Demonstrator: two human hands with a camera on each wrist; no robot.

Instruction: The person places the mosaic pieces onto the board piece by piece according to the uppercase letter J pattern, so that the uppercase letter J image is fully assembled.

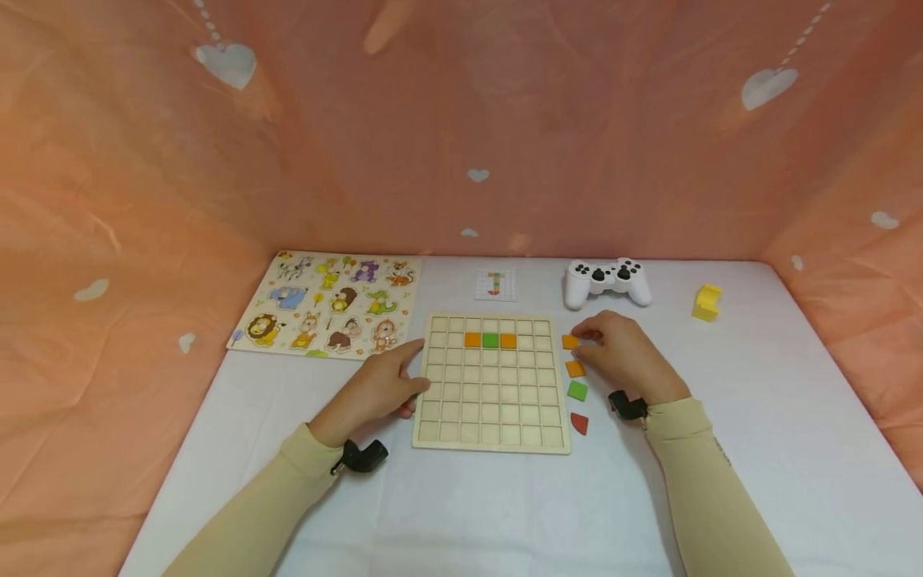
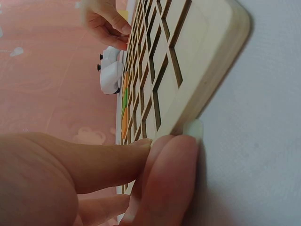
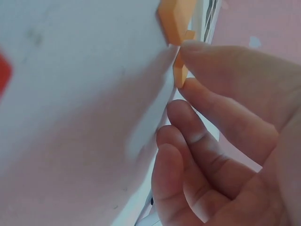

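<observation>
A square wooden grid board lies on the table with an orange tile, a green tile and another orange tile side by side in an upper row. My left hand holds the board's left edge, thumb at the rim and curled fingers against its side. To the right of the board, my right hand pinches a loose orange square tile between thumb and index finger. Below it lie an orange tile, a green tile and a red quarter-round piece.
Behind the board lies a small pattern card with a coloured J shape. An animal puzzle board is at the back left. A white game controller and a yellow block stand at the back right, before a pink cloth wall.
</observation>
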